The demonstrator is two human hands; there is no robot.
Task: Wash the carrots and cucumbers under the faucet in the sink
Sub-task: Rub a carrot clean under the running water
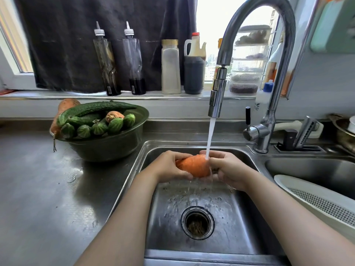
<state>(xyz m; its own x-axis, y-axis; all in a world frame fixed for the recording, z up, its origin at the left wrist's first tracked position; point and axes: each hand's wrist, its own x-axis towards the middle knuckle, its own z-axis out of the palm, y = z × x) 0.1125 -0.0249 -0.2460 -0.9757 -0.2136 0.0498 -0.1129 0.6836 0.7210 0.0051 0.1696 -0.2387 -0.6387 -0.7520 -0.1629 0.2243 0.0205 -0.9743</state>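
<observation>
**Desk:** What sits at the centre?

**Photographer:** A thick wet orange carrot (193, 167), held above the stainless-steel sink basin (240, 237), directly under the white stream of water (210, 139) falling from the curved chrome faucet (217, 100).

**Desk:** And the hands?

**Photographer:** Both grip it. The left hand (169, 167) curls round the carrot's left end. The right hand (228, 168) wraps its right end, fingers bent, where the stream lands.

**Desk:** Below them?

**Photographer:** Spray and droplets on the basin floor, and a round drain (197, 222) with dark debris inside.

**Desk:** The other produce?

**Photographer:** On the steel countertop (38, 189) left of the sink stands a dark green round bowl (107, 146), piled with bumpy green cucumbers (99, 108). A small orange carrot stub (113, 115) lies among them. A large pale-orange carrot (65, 106) rests across the bowl's left rim, its root tip hanging outside.

**Desk:** To the right?

**Photographer:** A second steel basin (307, 169) holding a white perforated plastic colander (317, 200).

**Desk:** Behind?

**Photographer:** A window sill (57, 93) carrying two clear squeeze bottles (106, 60), a tall pale jar (171, 70) and a dark sauce jug (194, 73), most of them in front of a dark curtain (67, 45).
</observation>
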